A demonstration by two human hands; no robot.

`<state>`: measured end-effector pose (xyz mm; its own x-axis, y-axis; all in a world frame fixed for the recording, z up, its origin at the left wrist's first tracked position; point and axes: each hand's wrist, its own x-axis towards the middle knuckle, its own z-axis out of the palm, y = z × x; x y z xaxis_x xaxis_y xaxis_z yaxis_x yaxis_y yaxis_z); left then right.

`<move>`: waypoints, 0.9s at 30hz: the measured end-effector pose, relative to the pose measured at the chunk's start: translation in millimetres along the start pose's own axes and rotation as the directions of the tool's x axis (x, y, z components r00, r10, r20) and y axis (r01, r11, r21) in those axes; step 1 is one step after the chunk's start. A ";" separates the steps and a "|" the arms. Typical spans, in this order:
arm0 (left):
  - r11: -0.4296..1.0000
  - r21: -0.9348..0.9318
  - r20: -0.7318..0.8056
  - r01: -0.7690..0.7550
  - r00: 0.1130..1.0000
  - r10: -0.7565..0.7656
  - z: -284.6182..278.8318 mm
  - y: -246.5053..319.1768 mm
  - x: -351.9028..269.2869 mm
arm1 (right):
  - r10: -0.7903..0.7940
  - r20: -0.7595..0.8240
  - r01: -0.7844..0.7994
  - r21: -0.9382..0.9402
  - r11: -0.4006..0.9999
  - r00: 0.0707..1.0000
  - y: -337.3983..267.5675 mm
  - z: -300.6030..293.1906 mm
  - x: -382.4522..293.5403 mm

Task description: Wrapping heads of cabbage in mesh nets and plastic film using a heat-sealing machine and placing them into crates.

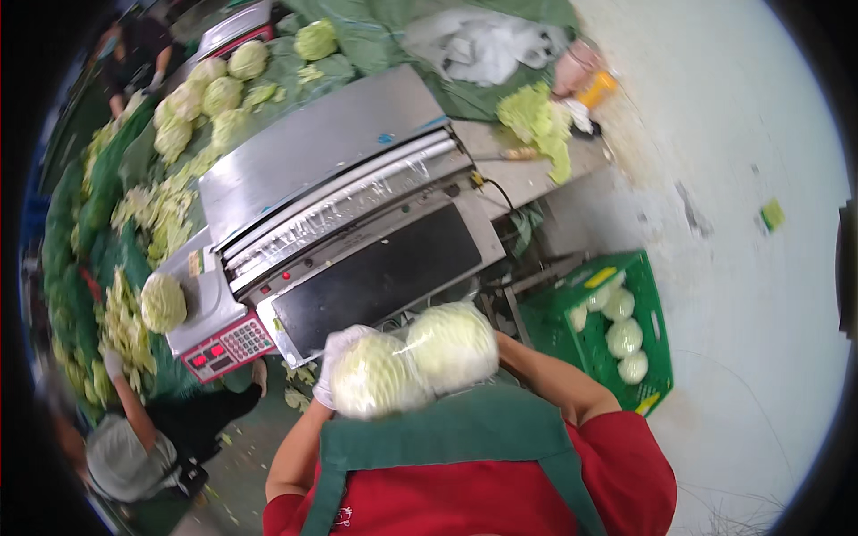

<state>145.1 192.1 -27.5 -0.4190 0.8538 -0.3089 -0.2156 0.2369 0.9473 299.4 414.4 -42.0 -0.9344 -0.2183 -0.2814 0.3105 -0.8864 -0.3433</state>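
Observation:
Two cabbages in clear film are held side by side in front of the green apron. My left hand [338, 362], in a whitish glove, grips the left wrapped cabbage [375, 375] from its outer side. The right wrapped cabbage [452, 347] covers nearly all of my right hand; only the wrist and forearm [539, 372] show, reaching to its outer side. Just beyond them is the film wrapping machine [335, 167], with a dark flat plate [382, 268] at its front and a roll of clear film [342, 201] behind that.
A scale [224, 345] with a cabbage [163, 303] on it stands left of the machine. At right, a green crate [660, 335] holds several wrapped cabbages. More cabbages [221, 94] and loose leaves lie back left. Two other people [134, 452] work at left. A knife [516, 155] lies back right.

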 end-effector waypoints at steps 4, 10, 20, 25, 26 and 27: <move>0.903 -0.430 0.183 0.025 0.981 0.059 20.0 69.7 21.1 | -0.040 0.058 0.068 -0.936 0.344 0.997 -34.0 47.7 6.3; 0.428 -0.617 0.494 0.660 0.748 -0.443 46.5 51.5 -1.8 | -0.186 0.330 0.372 -0.885 0.279 0.925 -69.5 125.1 -88.6; 0.837 -0.397 0.457 0.376 0.872 -0.176 270.5 83.2 107.2 | -0.437 -0.229 0.317 -0.419 0.851 0.870 33.7 -71.8 -269.2; 0.923 -0.082 0.495 0.376 0.819 -0.290 372.6 62.2 137.4 | -0.560 -0.567 0.561 -0.197 0.804 0.603 57.6 -128.9 -405.7; 0.917 -0.063 0.514 0.394 0.801 -0.308 374.2 54.8 138.5 | -0.500 -0.696 0.535 -0.196 0.822 0.514 63.9 -156.0 -425.7; 0.906 -0.047 0.497 0.421 0.797 -0.345 372.0 48.6 138.1 | -0.471 -0.738 0.586 -0.128 0.800 0.483 74.6 -194.1 -444.5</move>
<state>404.9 494.0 7.4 0.1787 0.8287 -0.5304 -0.4129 0.5525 0.7241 771.7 524.5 -116.4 -0.4689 0.6137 -0.6352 -0.2763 -0.7850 -0.5544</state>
